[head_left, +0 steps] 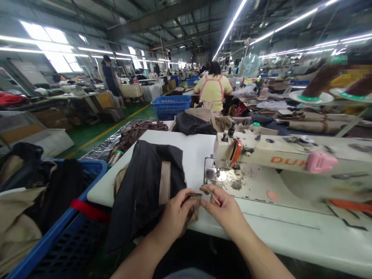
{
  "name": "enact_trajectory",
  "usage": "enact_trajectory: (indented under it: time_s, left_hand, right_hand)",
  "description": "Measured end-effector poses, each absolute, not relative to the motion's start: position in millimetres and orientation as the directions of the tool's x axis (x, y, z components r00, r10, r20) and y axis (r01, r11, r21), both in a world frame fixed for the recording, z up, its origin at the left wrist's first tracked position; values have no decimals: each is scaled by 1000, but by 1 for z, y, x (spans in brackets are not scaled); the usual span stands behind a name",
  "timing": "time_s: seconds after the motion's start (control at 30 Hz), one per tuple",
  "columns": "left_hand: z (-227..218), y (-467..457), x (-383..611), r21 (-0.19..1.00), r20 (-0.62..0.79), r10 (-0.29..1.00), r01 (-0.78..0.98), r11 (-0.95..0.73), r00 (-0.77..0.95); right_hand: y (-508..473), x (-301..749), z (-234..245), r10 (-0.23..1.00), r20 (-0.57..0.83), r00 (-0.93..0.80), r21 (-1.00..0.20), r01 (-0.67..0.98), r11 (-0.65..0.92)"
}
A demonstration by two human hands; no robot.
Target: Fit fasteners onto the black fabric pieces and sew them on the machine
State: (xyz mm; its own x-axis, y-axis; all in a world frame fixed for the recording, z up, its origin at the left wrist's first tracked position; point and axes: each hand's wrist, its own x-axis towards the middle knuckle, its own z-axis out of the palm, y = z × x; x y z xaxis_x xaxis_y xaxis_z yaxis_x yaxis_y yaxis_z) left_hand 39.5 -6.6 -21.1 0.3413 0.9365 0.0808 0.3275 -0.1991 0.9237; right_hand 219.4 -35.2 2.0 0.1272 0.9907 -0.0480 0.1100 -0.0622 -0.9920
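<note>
My left hand (176, 213) is closed on the edge of a brown fabric piece (195, 211), held just past the table's front edge. Thumb and fingers of my right hand (222, 205) are bent around a slim pink tool (215, 198), whose kind is hard to make out. Its fingertips come right up to the fabric edge. Beside my left hand, a black fabric piece with a beige strip (164, 182) lies on the white table (194, 153) and hangs over the front. A sewing machine (261, 149) stands to the right, its needle area (215, 170) beyond my right hand.
A blue basket (99, 166) full of black and beige fabric stands at the left. Behind the table are another blue basket (171, 106), heaped cloth (194, 123) and a seated person (213, 91). Another person (109, 79) stands farther left. Thread cones (319, 83) rise at the right.
</note>
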Motion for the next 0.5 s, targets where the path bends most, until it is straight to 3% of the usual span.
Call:
enact_trajectory:
  time_s: [0.2, 0.5]
  left_hand:
    - [-22, -4, 36, 980, -62, 899, 197, -27, 433]
    - [-22, -8, 33, 987, -48, 876, 156, -31, 479]
  right_hand:
    - [-30, 214, 2, 996, -10, 90, -986, 167, -25]
    - [-25, 211, -10, 991, -93, 96, -994, 51, -98]
